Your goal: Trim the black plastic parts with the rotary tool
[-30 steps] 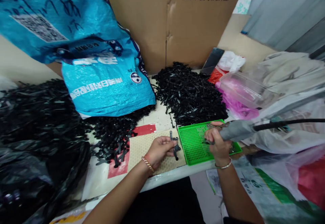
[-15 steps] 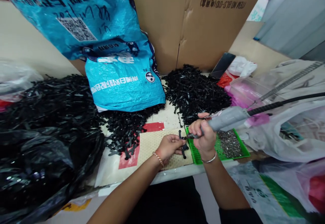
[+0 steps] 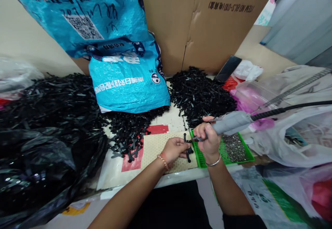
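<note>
Pinched between the fingers of my left hand (image 3: 174, 150) is a small black plastic part (image 3: 188, 155), a narrow strip with a wider piece on it. My right hand (image 3: 209, 139) is wrapped round a grey electric screwdriver (image 3: 229, 122), held tilted with its tip pointing left. The tip meets the black part close to my left fingertips; whether a screw sits between them is too small to tell. Under my left hand lies a beige textured mat (image 3: 155, 153). Beneath the screwdriver is a green plastic basket (image 3: 201, 161) with many small metal screws (image 3: 234, 146) at its right side.
Heaps of black strips lie at the back (image 3: 199, 94), front left (image 3: 129, 135) and far left (image 3: 52, 97). A blue printed sack (image 3: 132, 90) leans against a cardboard box (image 3: 168, 25). A black bag (image 3: 52, 173) stands left, plastic bags (image 3: 280, 149) right. The screwdriver's cable (image 3: 293, 108) runs right.
Both hands, the black part and the screwdriver hold nearly the same pose. The view has shifted slightly.
</note>
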`<state>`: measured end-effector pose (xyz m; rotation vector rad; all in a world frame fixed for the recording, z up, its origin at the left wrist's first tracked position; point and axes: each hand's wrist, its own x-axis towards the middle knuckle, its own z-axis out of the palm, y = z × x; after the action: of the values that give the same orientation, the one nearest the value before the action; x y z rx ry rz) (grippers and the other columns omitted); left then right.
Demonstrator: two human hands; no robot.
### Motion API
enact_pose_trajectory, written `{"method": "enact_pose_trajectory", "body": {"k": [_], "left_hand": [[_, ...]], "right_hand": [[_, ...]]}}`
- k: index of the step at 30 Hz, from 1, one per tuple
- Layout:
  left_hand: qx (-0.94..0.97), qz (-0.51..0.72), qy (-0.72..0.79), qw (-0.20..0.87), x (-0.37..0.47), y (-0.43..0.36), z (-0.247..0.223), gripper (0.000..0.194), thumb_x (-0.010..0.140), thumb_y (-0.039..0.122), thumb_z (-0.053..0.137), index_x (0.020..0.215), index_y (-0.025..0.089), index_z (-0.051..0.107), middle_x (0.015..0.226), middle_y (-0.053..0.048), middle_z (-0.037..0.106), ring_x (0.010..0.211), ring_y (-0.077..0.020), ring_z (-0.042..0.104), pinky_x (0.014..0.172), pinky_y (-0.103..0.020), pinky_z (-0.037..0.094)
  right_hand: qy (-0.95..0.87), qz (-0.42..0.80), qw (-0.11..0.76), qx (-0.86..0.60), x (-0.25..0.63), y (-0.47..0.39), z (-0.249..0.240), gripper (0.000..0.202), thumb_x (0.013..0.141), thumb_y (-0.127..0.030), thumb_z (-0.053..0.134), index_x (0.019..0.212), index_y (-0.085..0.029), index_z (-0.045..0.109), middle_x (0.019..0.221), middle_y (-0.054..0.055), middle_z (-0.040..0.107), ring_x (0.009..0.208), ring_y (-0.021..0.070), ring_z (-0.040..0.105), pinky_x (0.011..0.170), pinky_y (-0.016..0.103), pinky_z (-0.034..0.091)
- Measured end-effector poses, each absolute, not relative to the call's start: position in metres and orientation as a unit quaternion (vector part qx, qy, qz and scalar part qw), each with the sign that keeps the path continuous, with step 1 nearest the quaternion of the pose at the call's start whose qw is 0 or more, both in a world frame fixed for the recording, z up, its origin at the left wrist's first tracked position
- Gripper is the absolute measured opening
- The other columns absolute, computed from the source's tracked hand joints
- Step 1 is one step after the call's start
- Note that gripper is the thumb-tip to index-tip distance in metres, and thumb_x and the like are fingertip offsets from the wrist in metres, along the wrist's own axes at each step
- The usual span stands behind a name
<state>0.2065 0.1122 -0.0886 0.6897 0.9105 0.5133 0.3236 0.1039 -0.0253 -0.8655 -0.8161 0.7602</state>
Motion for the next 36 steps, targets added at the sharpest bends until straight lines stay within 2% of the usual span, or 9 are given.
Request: {"method": "enact_pose_trajectory", "body": {"k": [10,21,25,30,36], "left_hand": [[0.329,0.232,0.433,0.806,0.207,0.112,-0.088,0.034,0.066,0.029,0.086,0.073,0.011,0.058,0.068,-0.006,0.068,0.058,-0.0148,0.066,0.056,-0.027,0.058],[0.325,0.225,0.436,0.808,0.206,0.113,-0.083,0.027,0.069,0.023,0.083,0.074,0.01,0.06,0.067,-0.005,0.068,0.054,-0.0126,0.064,0.053,-0.025,0.057],[0.328,0.225,0.446,0.802,0.207,0.113,-0.083,0.03,0.065,0.024,0.085,0.072,0.01,0.059,0.065,-0.005,0.068,0.052,-0.0119,0.062,0.049,-0.023,0.054],[0.339,0.233,0.458,0.788,0.209,0.113,-0.084,0.042,0.053,0.032,0.091,0.067,0.01,0.058,0.057,-0.001,0.063,0.046,-0.009,0.056,0.045,-0.02,0.05],[0.339,0.238,0.451,0.79,0.209,0.113,-0.087,0.047,0.048,0.035,0.093,0.067,0.011,0.057,0.057,-0.002,0.063,0.047,-0.011,0.058,0.045,-0.021,0.05]], "right_hand": [[-0.394,0.336,0.753,-0.407,0.324,0.105,-0.033,0.023,0.084,-0.041,0.062,0.095,-0.024,0.054,0.045,-0.01,0.033,0.041,0.0126,0.033,0.045,0.026,0.036],[-0.433,0.34,0.744,-0.378,0.324,0.102,-0.038,0.016,0.088,-0.036,0.06,0.099,-0.024,0.055,0.047,-0.009,0.037,0.041,0.0124,0.035,0.046,0.026,0.039],[-0.45,0.357,0.725,-0.381,0.324,0.102,-0.043,0.02,0.087,-0.038,0.062,0.098,-0.024,0.054,0.047,-0.01,0.036,0.039,0.0121,0.035,0.043,0.026,0.037],[-0.469,0.422,0.68,-0.374,0.33,0.106,-0.053,0.021,0.088,-0.039,0.064,0.094,-0.023,0.053,0.048,-0.01,0.035,0.039,0.0102,0.034,0.042,0.024,0.035],[-0.478,0.485,0.647,-0.343,0.332,0.113,-0.056,0.019,0.087,-0.037,0.064,0.096,-0.022,0.056,0.047,-0.01,0.033,0.039,0.0093,0.031,0.042,0.023,0.033]]}}
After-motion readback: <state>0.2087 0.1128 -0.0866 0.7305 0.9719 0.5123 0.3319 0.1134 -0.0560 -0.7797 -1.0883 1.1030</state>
